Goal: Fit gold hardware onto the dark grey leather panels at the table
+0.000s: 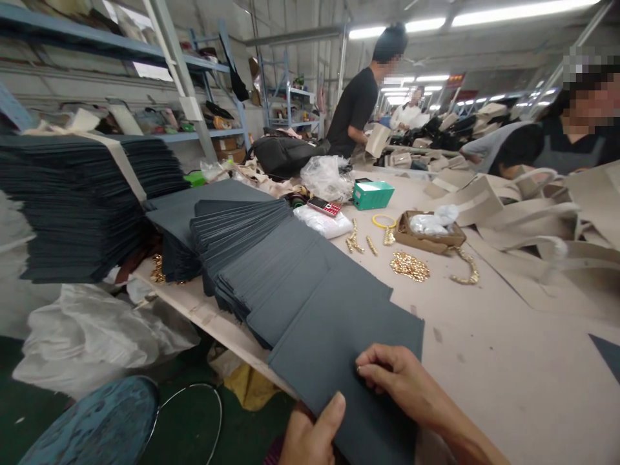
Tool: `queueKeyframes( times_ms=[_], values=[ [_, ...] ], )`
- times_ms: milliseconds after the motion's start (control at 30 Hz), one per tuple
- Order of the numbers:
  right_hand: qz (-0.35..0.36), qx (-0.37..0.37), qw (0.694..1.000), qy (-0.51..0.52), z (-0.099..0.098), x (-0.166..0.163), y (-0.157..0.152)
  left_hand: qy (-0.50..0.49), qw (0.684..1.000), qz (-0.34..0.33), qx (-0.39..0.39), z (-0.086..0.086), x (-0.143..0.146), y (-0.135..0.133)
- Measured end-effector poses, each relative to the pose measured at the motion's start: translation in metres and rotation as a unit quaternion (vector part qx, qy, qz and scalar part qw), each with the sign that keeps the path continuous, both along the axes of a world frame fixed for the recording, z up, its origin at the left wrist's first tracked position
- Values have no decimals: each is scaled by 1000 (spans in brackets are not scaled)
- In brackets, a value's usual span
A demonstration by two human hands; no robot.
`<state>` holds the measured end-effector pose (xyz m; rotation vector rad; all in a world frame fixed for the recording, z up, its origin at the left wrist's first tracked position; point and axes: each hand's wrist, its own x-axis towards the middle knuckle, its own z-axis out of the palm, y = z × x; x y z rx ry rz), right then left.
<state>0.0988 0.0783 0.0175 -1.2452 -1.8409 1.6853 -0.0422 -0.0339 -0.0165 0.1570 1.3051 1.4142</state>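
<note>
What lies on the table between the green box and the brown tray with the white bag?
A yellow ring lies flat between the green box and the brown tray, in the head view.

A large workshop is shown, lit by rows of fluorescent tubes [523,11] fixed to the ceiling. A long pale worktable [508,336] is taken as the landmark. Left of the table, blue metal shelving [203,64] is set against the wall, loaded with boxes and oddments. Beneath the table's near edge, a dark green floor [188,426] is seen. Behind the table's far end, more shelving [285,97] is placed.
</note>
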Motion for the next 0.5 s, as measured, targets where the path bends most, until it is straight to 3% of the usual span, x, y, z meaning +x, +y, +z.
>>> queueKeyframes(
  times_ms=[133, 233, 333, 500],
  values=[
    [-3, -43, 999, 22, -1, -6, 4, -8, 995, -50, -82, 15, -6, 7],
    [-2, -58, 998, 37, -3, -6, 5, -8, 993, -67, -99, 21, -8, 10],
    [1, -71, 996, 48, -7, -4, 7, -12, 993, -70, -95, 17, -8, 12],
    [-5, -92, 993, 76, -9, -5, 8, -10, 996, -1, -89, 0, -6, 12]
  ],
)
